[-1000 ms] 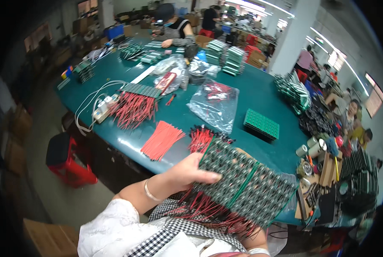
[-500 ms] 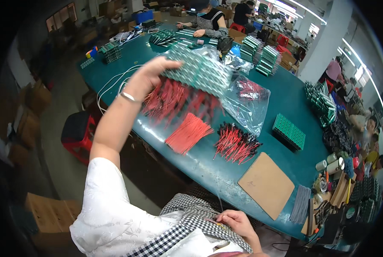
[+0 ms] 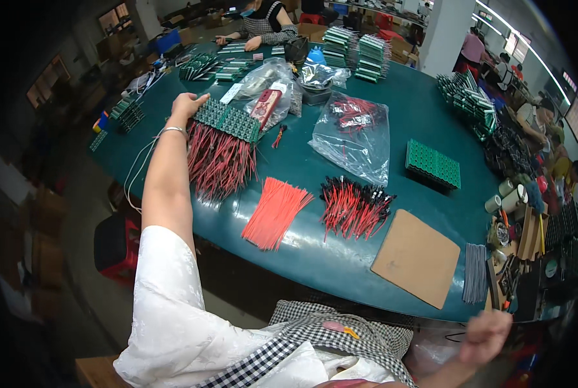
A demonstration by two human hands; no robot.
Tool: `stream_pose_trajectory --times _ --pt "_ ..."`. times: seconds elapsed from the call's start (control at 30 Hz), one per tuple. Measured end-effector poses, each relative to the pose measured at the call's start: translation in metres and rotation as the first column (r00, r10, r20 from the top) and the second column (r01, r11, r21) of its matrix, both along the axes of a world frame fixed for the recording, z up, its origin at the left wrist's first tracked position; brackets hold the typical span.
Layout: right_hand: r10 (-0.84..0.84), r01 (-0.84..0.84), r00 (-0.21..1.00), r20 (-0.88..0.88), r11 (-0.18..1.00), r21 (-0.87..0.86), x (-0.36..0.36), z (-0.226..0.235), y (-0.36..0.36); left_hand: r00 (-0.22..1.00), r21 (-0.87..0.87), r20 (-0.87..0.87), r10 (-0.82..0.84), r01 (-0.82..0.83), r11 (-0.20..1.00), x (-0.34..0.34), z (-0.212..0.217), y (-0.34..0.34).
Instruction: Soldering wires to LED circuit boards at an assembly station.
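My left hand (image 3: 186, 105) reaches far across the green table (image 3: 340, 258) and grips the left edge of a flat green cell pack (image 3: 229, 120). The pack lies on the table with its many red wires (image 3: 219, 161) fanned out toward me. My right hand (image 3: 486, 336) is low at the right, below the table's near edge, blurred, fingers curled, touching nothing I can make out. A bundle of loose red wires (image 3: 276, 212) and a pile of black-tipped red wires (image 3: 353, 205) lie between the pack and me.
A brown cardboard sheet (image 3: 418, 257) lies near the front edge beside grey strips (image 3: 475, 273). A clear bag of wires (image 3: 353, 136), another green pack (image 3: 433, 163), tape rolls (image 3: 505, 194) and stacked packs (image 3: 357, 52) stand further back. A person (image 3: 263, 19) works opposite. A red stool (image 3: 115, 246) stands at the left.
My left hand carried the green pack from in front of me up and left, and has set it down at the far left. My right hand moved out to the right.
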State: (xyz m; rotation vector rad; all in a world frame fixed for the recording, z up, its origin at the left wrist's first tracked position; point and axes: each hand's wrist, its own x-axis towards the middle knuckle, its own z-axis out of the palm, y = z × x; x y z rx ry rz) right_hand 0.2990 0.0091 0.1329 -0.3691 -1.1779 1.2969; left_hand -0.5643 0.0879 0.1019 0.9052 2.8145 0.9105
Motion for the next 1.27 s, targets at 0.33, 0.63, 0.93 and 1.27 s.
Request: stream_pose_trajectory --times 0.33,0.63,0.93,1.27 --pt "-0.918 0.938 -0.347 0.191 -0.34 0.072 0.344 0.019 -0.079 0.963 -0.387 -0.268 -0.035 -0.074 0.919 0.018 -0.054 0.022" --pt "0.373 0.342 -0.63 0.681 -0.654 0.675 0.543 -0.069 -0.272 0.585 0.128 -0.72 -0.375 0.642 0.756 0.201 0.002 0.01" --pt "-0.437 0.791 -0.525 0.731 0.067 0.608 0.429 -0.162 -0.154 0.295 0.363 0.052 -0.954 0.884 0.294 0.528 -0.084 -0.055" --pt "0.106 0.25 0.894 0.435 0.688 -0.681 0.091 -0.136 0.065 0.157 0.616 0.616 -0.772 0.516 0.596 0.597 -0.128 -0.062"
